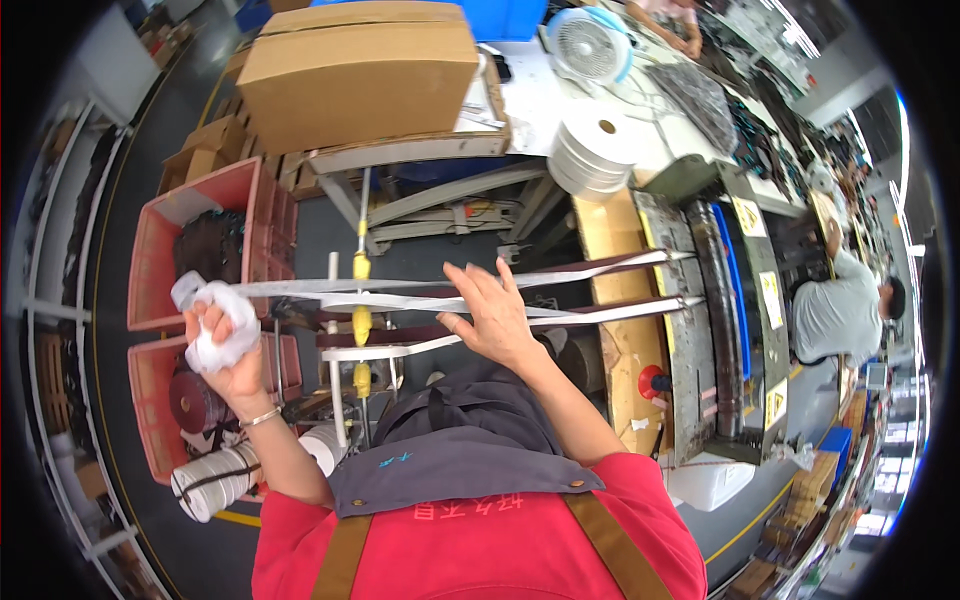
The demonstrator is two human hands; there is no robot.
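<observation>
At the left, my left hand [240, 378] is closed round a crumpled bundle of thin white strip [240, 318]. From it a pale length stretches right, toward the other bands. My right hand [500, 320] lies over the bands with its fingers spread, by a white band [425, 300]; whether it touches is hard to see. Dark maroon bands [560, 278] run beside the white ones to a metal-topped machine [685, 340] on the right. A rod with yellow spacers [361, 325] crosses under the bands at the middle.
Two pink crates [262, 225] stand at the left, holding dark material and a maroon roll [192, 400]. White rolls [213, 482] lie below. Ahead are a cardboard box [360, 85], white spools [593, 150] and a fan [590, 47]. A seated person [840, 305] is at the right.
</observation>
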